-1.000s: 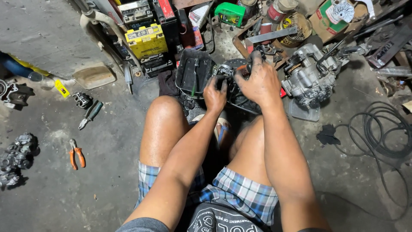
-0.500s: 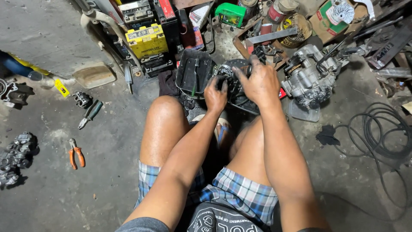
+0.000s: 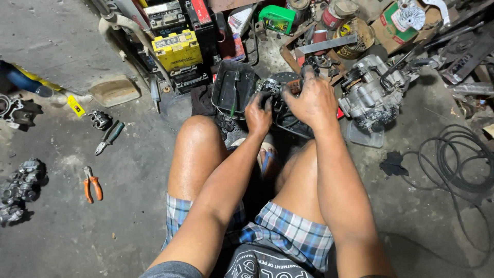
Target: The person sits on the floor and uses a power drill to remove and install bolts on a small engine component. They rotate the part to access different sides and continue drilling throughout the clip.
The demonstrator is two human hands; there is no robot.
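Observation:
I sit on the concrete floor with my knees up. Between my feet lies a dark, greasy engine part (image 3: 286, 119). My left hand (image 3: 259, 113) is closed on its near left side. My right hand (image 3: 310, 100) covers its top, fingers curled around a small tool with a reddish handle (image 3: 293, 87); the tool's tip is hidden. A black tray (image 3: 234, 87) stands just left of the part.
A grey engine block (image 3: 369, 92) sits right of my hands. Yellow and black batteries (image 3: 177, 51) stand at the back. Orange pliers (image 3: 92, 184), green-handled pliers (image 3: 109, 138) and metal parts (image 3: 20, 186) lie on the left. A coiled black cable (image 3: 455, 164) lies on the right.
My right hand has shifted slightly left over the engine part. My left hand stays in place on it.

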